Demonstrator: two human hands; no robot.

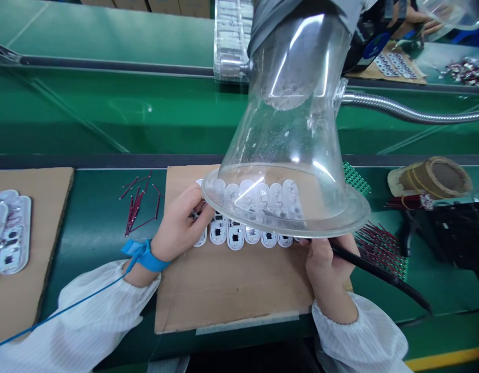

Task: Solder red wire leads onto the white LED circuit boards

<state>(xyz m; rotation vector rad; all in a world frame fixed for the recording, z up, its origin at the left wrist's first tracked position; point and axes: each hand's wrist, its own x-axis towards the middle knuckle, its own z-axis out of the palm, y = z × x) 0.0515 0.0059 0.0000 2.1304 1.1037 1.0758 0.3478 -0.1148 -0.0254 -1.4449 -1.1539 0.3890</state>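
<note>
A row of white oblong circuit boards (235,234) lies on a cardboard sheet (239,290), partly seen through a clear funnel-shaped hood (286,140). At the left end of the row is my left hand (185,223), thumb and fingers pinched together; what they hold is hidden. A blue wrist strap (148,255) with a cord circles that wrist. Under the hood's right rim, my right hand (330,261) is closed around a soldering iron (354,256), whose black cable trails to the right. The hood hides its tip.
Loose dark-red wires (135,207) lie left of the cardboard. More wires (381,248) rest on a green grid at right, near a cardboard tube (434,177) and black equipment (461,235). More boards (16,233) sit far left. A metal gooseneck (403,111) meets the hood. Another person's hand (422,20) shows top right.
</note>
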